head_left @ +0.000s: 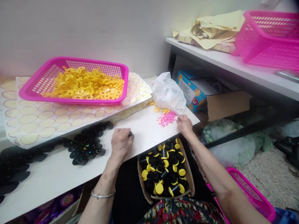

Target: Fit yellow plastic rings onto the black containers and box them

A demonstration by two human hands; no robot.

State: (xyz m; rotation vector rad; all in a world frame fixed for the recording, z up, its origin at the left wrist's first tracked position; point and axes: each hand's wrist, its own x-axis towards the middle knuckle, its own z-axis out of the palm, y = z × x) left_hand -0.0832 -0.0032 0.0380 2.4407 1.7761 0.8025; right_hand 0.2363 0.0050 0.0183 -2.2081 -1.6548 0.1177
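Black cups point(18, 168) loose along the far left of the white bench point(144, 137), blurry from where I'm standing. Patterned sheets point(46, 116) behind them, rows of pale ovals; pink basket point(126, 74) sitting on top, loaded with yellow ring pieces point(84, 82). Next over, a tight cluster of black cylinders point(86, 146) on the bench.

Left hand point(121, 142): fingers curled round one black part point(131, 134), only its end showing, just above the bench near the front edge.

Carton point(191, 179) right up against the person's lap, below bench level, full of black-and-yellow pieces point(164, 154) lying every which way.

White plastic bag point(168, 91) at the back of the bench, few yellow pieces beside it, pink bits point(167, 119) heaped in front. Right hand point(185, 125) at that heap's right side, fingers bent; can't tell whether it's closed or has a bit.

Further right: open blue box point(191, 91) under a second bench point(219, 60); crumpled yellow paper point(215, 26) and another pink basket point(254, 43) up top.
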